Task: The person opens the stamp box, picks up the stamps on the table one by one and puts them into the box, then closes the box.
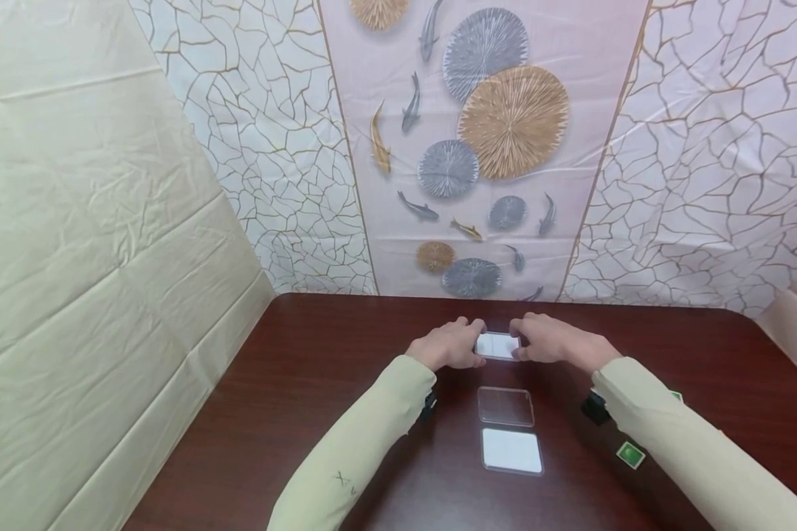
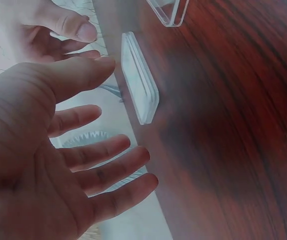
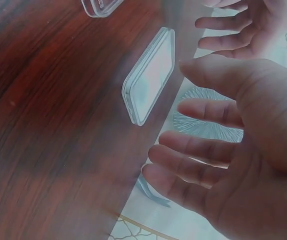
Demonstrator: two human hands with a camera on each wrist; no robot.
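Has the left hand (image 1: 448,345) and right hand (image 1: 558,341) released, loosely spread, just beside opposite ends of a white box (image 1: 498,346) near the middle of the tabletop's (image 1: 332,354) far edge. Shows, farther from that edge, a clear case (image 1: 506,406), then a white case (image 1: 512,450); toward the right edge, a green square (image 1: 631,454).

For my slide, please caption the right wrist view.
Bare right hand near a clear rectangular plastic case, white inside, on a reddish wooden table.
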